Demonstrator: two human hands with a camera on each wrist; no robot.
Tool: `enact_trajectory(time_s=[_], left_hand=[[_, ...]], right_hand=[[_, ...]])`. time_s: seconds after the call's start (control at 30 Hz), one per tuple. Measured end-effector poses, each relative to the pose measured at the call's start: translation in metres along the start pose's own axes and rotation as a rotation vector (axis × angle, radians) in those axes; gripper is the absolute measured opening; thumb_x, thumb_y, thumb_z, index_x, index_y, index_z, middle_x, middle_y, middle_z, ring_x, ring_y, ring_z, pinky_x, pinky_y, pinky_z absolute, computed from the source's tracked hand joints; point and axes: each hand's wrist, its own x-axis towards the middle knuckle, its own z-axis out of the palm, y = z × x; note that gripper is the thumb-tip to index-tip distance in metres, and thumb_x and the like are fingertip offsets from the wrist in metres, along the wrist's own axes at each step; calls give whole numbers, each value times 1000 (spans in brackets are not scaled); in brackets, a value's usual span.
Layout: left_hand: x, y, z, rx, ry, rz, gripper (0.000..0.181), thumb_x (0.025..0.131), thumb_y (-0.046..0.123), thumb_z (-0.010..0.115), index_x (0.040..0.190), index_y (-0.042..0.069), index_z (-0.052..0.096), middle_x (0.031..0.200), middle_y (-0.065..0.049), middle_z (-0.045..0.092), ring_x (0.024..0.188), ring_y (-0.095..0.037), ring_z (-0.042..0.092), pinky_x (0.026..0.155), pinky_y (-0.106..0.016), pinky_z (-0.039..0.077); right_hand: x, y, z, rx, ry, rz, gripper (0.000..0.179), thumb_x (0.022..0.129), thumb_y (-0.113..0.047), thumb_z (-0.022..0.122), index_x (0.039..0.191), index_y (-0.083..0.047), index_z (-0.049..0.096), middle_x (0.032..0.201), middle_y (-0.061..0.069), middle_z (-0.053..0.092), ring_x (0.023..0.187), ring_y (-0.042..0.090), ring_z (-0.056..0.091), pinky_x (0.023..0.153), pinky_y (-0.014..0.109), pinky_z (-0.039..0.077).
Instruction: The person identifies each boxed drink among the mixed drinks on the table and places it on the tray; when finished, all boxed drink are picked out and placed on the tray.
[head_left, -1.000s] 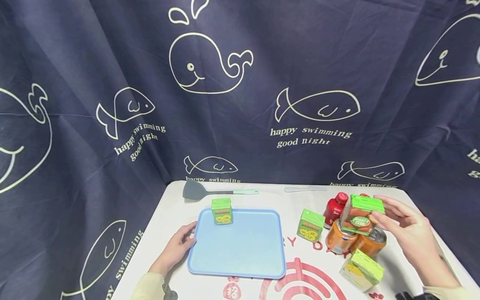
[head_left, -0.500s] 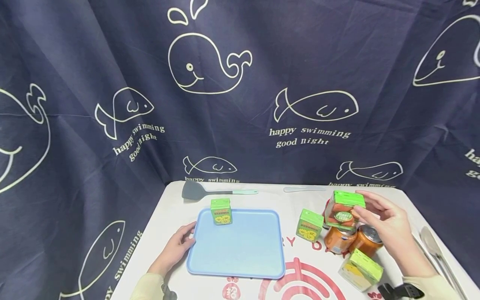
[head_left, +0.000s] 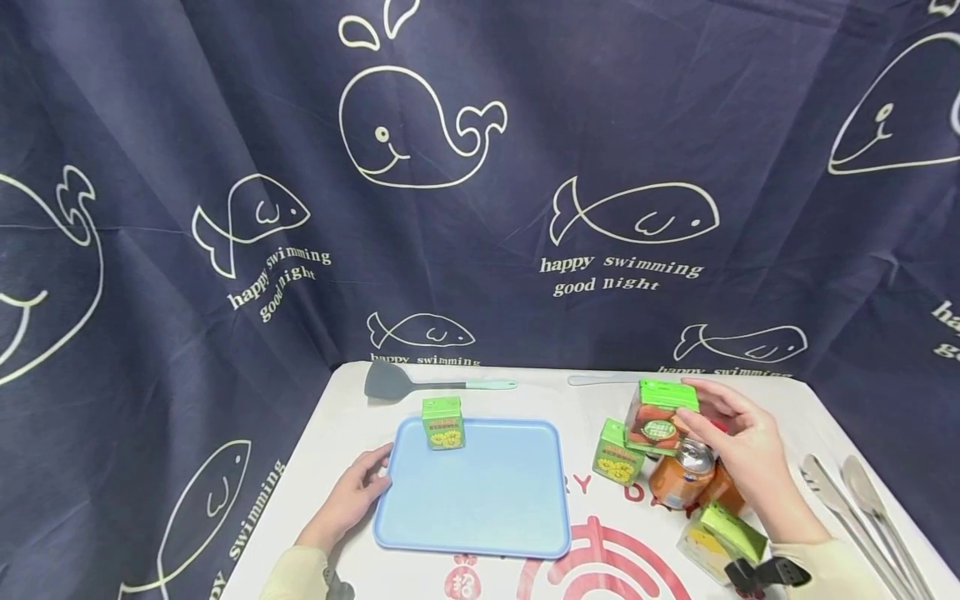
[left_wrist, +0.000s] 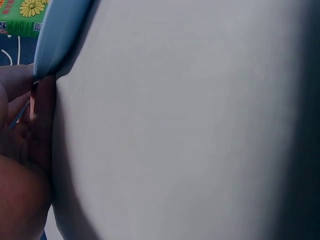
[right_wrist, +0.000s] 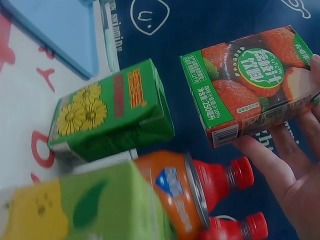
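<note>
My right hand [head_left: 745, 454] grips a litchi juice carton [head_left: 660, 417] between thumb and fingers, held up over the orange cans. Its red fruit print and green label face out in the right wrist view. My left hand [head_left: 349, 497] pinches the left rim of the light blue tray [head_left: 480, 508], with the rim between thumb and finger in the left wrist view. On the tray's back left stands a green juice carton with yellow flowers [head_left: 444, 423]. A matching flower carton [head_left: 618, 452] stands between the tray and the cans, just left of the held carton.
Orange cans [head_left: 681, 477], red bottles [right_wrist: 232, 175] and a yellow-green carton [head_left: 720, 537] cluster at the right. Metal utensils [head_left: 862, 517] lie by the right edge. A spatula [head_left: 420, 384] and a pale flat utensil [head_left: 603, 380] lie along the back edge.
My right hand has moved left with the litchi juice carton, passing over the cans to near the flower carton. The left hand and the tray have stayed in place.
</note>
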Motion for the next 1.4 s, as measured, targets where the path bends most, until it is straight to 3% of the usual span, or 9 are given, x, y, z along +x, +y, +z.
enact_trajectory(time_s=[0.1, 0.33, 0.6, 0.87, 1.17, 1.4], left_hand=[[-1, 2, -1, 0, 1, -3, 55, 101, 12, 65, 154, 14, 52, 123, 2, 59, 94, -14, 54, 97, -42, 46], [-3, 5, -1, -3, 3, -3, 54, 101, 10, 65, 154, 13, 52, 123, 2, 60, 97, -15, 54, 103, -45, 44], [-3, 5, -1, -8, 0, -8, 54, 101, 11, 65, 154, 13, 52, 123, 2, 60, 95, -15, 55, 100, -44, 45], [-3, 5, -1, -9, -4, -8, 55, 101, 11, 65, 154, 13, 52, 121, 2, 59, 93, -15, 55, 96, -41, 47], [-2, 4, -1, -12, 9, 8, 55, 101, 8, 66, 154, 12, 52, 119, 2, 59, 91, -15, 55, 92, -36, 47], [-3, 6, -1, -13, 7, 5, 55, 101, 8, 65, 154, 11, 52, 119, 1, 59, 92, -16, 54, 91, -34, 47]], right_hand=[[1, 0, 6, -40, -2, 3, 48, 92, 9, 74, 138, 4, 62, 116, -10, 75, 99, 6, 71, 76, 19, 58], [2, 3, 19, 39, -39, 17, 48, 93, 9, 73, 139, 4, 61, 116, -6, 76, 99, 9, 72, 75, 25, 60], [3, 4, 31, 15, -48, 31, 47, 93, 6, 75, 139, 3, 61, 115, -6, 76, 99, 9, 72, 78, 24, 59], [4, 6, 45, -98, -61, 35, 47, 95, -5, 78, 140, -3, 63, 117, -10, 75, 104, 6, 70, 82, 21, 58], [6, 6, 63, -50, -80, 64, 46, 94, -6, 79, 138, -4, 64, 117, -8, 75, 105, 9, 69, 81, 23, 58], [8, 8, 79, -27, -95, 22, 45, 92, -3, 80, 135, -1, 66, 115, -6, 76, 106, 7, 70, 83, 22, 57]])
